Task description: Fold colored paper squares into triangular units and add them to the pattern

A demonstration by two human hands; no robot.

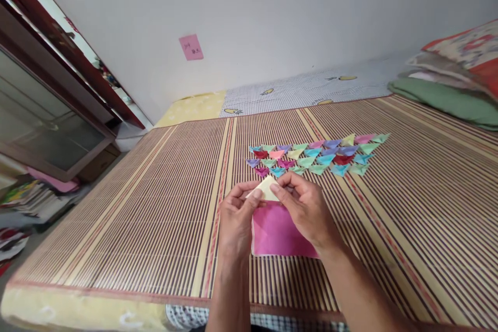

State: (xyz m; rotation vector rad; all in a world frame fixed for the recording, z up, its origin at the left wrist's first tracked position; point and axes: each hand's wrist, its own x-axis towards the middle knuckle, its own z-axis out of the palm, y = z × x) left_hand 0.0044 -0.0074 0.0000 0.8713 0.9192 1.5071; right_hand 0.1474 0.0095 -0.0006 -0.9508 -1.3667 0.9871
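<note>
Between my two hands is a pale yellow piece of folded paper [267, 188], its top coming to a point. My left hand [240, 205] pinches its left side between thumb and fingers. On the other side, my right hand [303, 205] grips it the same way, the thumb lying across the front. Just below and behind the hands, a stack of magenta paper [278, 231] lies flat on the striped mat; my right wrist covers part of it. Beyond my fingertips, several small folded paper shapes [307, 162] in many colours stand in rows.
The striped mat [155, 207] covers a bed against a white wall. A pink note [191, 47] is stuck on the wall. Folded bedding [443, 98] is piled at the far right. A glass-panelled cabinet door [42, 114] and stacked books [29, 199] are at the left.
</note>
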